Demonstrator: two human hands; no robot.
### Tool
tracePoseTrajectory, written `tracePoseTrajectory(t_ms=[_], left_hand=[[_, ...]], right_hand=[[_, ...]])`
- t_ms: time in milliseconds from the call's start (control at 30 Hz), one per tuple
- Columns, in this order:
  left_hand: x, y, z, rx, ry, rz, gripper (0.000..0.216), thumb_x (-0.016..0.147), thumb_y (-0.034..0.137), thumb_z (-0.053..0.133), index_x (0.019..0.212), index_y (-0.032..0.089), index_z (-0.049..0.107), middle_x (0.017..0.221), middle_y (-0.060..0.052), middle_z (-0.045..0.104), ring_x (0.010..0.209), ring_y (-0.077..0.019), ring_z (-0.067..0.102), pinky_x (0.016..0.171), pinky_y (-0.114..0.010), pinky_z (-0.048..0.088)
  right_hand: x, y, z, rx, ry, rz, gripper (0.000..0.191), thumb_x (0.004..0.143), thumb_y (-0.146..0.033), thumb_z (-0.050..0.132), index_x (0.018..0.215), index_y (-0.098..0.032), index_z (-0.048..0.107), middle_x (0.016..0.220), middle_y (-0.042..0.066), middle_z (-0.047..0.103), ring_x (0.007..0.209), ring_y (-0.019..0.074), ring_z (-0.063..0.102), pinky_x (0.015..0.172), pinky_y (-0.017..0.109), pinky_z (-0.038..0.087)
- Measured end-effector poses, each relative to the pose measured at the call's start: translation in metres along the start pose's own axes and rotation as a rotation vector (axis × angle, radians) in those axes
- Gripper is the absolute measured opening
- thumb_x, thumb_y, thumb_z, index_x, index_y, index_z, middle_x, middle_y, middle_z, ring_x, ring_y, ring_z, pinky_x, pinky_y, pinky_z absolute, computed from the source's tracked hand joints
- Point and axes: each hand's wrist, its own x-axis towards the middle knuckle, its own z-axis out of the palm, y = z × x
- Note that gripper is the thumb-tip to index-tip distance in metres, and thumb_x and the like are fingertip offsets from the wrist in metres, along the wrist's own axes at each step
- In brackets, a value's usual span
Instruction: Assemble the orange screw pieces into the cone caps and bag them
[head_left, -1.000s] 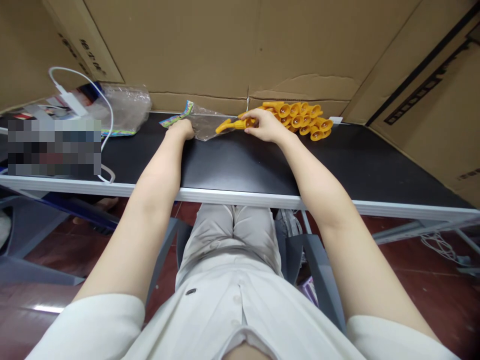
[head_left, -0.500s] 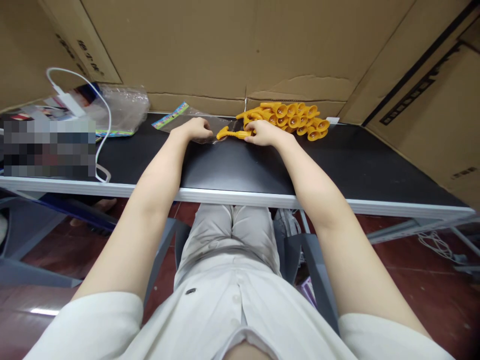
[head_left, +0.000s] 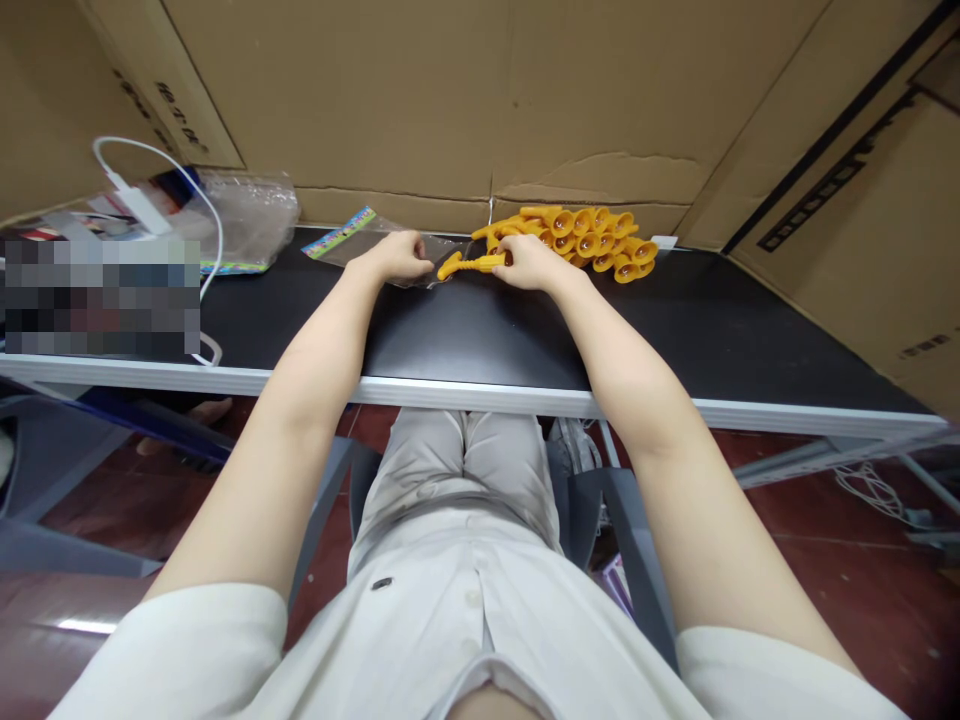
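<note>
My left hand [head_left: 401,257] is closed on a clear plastic bag [head_left: 360,243] that lies on the table with a colourful printed strip along its far left end. My right hand [head_left: 529,263] grips a yellow plastic piece [head_left: 474,264] with a curved crosspiece at one end and a ribbed stem. Its crosspiece points left, close to the bag's near right end; whether it is inside the bag I cannot tell. The other end is hidden by my fingers. Just behind and right of my right hand is a pile of similar yellow pieces [head_left: 592,242], their cup-shaped ends facing me.
More clear bags [head_left: 251,215] lie at the left, with a white device and its cable [head_left: 219,235] over that side. A blurred patch hides things at the far left. Cardboard walls [head_left: 390,110] stand behind and right of the black table [head_left: 480,335].
My left hand has shifted slightly to the right. The yellow piece in my right hand has tilted a little, and its crosspiece has moved slightly right.
</note>
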Motion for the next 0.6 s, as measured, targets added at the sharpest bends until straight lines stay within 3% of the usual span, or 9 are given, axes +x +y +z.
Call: tracePoseTrajectory(t_ms=[133,233,367,600], left_hand=[[-0.002,0.006,0.001,0.049,-0.076,-0.007,0.027,0.076,0.029,0.076,0.102,0.022,0.082,0.105,-0.01,0.084,0.118,-0.0388,0.076,0.107,-0.039,0.06],[-0.007,0.013,-0.002,0.088,-0.037,-0.01,0.033,0.076,0.021,0.07,0.106,0.017,0.083,0.113,-0.014,0.083,0.125,-0.039,0.074,0.113,-0.04,0.056],[-0.01,0.016,-0.007,0.04,0.105,-0.053,0.04,0.083,0.025,0.064,0.119,0.014,0.079,0.127,-0.018,0.079,0.138,-0.041,0.067,0.122,-0.047,0.05],[-0.016,0.021,-0.016,-0.08,0.419,-0.157,0.035,0.102,0.044,0.053,0.125,0.023,0.071,0.135,-0.009,0.08,0.142,-0.0355,0.066,0.121,-0.049,0.048]], right_hand=[[0.001,0.001,0.003,0.009,0.001,0.023,0.018,0.093,-0.025,0.078,0.108,-0.015,0.08,0.112,0.017,0.079,0.111,0.038,0.074,0.105,0.051,0.06],[0.001,0.001,0.003,0.041,0.001,0.018,0.017,0.093,-0.027,0.08,0.107,-0.016,0.079,0.112,0.017,0.078,0.113,0.0375,0.073,0.107,0.05,0.058],[0.001,0.002,0.002,0.087,0.006,-0.014,0.021,0.096,-0.032,0.077,0.11,-0.016,0.077,0.115,0.017,0.078,0.112,0.0363,0.072,0.108,0.05,0.057],[0.003,-0.002,0.002,0.1,0.138,-0.082,0.035,0.101,-0.036,0.068,0.129,-0.018,0.075,0.123,0.017,0.077,0.118,0.0359,0.07,0.113,0.053,0.056]])
